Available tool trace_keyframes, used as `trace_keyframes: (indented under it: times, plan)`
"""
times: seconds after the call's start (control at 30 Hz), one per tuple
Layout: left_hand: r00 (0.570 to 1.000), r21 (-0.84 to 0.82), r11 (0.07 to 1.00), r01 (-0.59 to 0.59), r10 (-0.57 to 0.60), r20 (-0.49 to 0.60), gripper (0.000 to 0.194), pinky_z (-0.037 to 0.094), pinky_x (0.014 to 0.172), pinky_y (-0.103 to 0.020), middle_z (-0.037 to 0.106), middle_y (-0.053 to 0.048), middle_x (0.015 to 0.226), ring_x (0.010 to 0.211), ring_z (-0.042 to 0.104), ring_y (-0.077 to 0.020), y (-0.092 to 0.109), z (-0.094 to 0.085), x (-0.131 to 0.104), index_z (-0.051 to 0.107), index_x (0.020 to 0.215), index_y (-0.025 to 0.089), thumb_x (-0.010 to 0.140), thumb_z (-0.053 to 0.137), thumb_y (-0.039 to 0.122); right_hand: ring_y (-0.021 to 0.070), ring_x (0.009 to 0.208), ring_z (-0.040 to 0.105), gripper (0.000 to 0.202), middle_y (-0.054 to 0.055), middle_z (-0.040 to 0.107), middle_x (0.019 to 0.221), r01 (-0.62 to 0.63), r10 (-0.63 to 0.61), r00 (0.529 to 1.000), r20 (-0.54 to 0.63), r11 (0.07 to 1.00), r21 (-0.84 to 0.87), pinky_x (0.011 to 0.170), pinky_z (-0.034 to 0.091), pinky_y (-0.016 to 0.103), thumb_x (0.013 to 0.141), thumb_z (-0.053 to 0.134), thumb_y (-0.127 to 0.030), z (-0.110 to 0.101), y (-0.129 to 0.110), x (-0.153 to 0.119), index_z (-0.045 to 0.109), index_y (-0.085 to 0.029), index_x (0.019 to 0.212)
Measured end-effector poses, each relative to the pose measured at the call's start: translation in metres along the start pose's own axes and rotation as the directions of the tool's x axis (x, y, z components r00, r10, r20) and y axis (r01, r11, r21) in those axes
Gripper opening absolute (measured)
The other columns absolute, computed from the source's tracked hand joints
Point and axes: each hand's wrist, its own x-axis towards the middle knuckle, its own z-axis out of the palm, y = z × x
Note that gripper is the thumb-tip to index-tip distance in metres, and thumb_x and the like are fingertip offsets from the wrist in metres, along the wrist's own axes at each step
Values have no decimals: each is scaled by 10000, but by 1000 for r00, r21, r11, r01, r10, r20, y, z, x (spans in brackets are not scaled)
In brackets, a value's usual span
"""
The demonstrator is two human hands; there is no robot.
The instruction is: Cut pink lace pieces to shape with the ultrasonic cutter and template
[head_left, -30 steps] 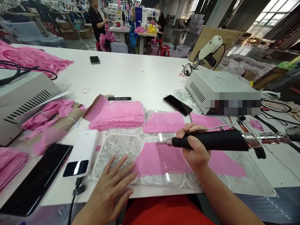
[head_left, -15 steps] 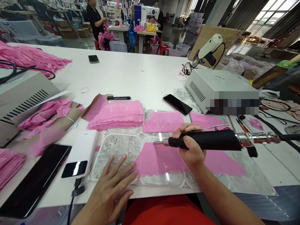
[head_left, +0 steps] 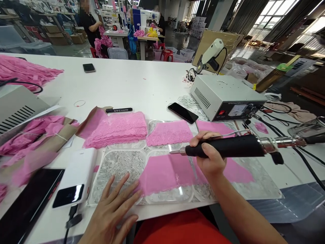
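My right hand point(head_left: 212, 156) is wrapped round a black corded handpiece point(head_left: 228, 147) with a pointed metal tip and a thin metal lever on top. Its tip points left, over the upper edge of a flat pink fabric piece point(head_left: 165, 173). My left hand point(head_left: 114, 206) rests with fingers spread at that piece's left edge, on a marbled grey mat point(head_left: 119, 169). A smaller pink lace piece point(head_left: 169, 132) lies just beyond. Further pink pieces point(head_left: 236, 171) are at the right, partly behind my right hand and the handpiece.
A pink lace stack point(head_left: 119, 128) and a marker point(head_left: 119, 110) lie beyond the mat. At left are a white power bank point(head_left: 78, 173) and a black device point(head_left: 30, 200). A phone point(head_left: 182, 112) lies near a grey control box point(head_left: 225, 91). Cables point(head_left: 309, 169) trail right. A person point(head_left: 90, 27) works far off.
The view has turned right, so the table things appear further left. The handpiece has shifted slightly relative to the fabric; my left hand stays spread on the mat.
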Motion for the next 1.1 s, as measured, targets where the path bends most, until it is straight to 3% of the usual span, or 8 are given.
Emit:
trace_keyframes:
  times: [0.2,0.53,0.67,0.83,1.1]
  plan:
    - [1000,-2,1000,9,-9,16,544,139,1207,-511,500,-19,1447,1439,290,-280,0,0,-1,446,1426,231,888,524,215,120,607,563,106,-15,552,804,-8,8,1000,-27,1000,-15,624,486,334,701,600,-205,-16,-4,2,571,-220,802]
    - [999,-20,1000,23,-23,23,559,134,1211,-508,513,-7,1435,1439,293,-272,0,0,-1,436,1432,234,882,530,209,123,624,579,91,-22,567,792,1,-1,999,53,1000,-4,634,483,329,735,615,-212,-8,0,-2,559,-222,806]
    - [1000,-14,1000,9,-9,16,553,144,1214,-497,511,-16,1436,1431,312,-274,-2,1,-3,453,1424,221,876,531,203,120,615,570,102,-23,555,803,3,-3,1000,-1,1000,-8,632,481,331,726,603,-218,-12,-3,4,556,-225,816]
    - [1000,-33,999,12,-12,0,547,154,1215,-490,539,-21,1412,1418,338,-271,-4,2,-3,472,1412,235,868,533,216,113,593,560,95,-17,527,793,62,-71,990,-121,995,-75,623,481,325,681,576,-192,-33,-13,15,554,-209,771]
    - [1000,-37,999,26,-26,-2,551,166,1214,-477,542,-24,1409,1419,337,-269,-4,2,-4,474,1410,232,863,532,207,116,589,554,99,-10,531,798,61,-70,988,-136,996,-64,604,471,318,680,583,-193,-46,-10,14,566,-208,776]
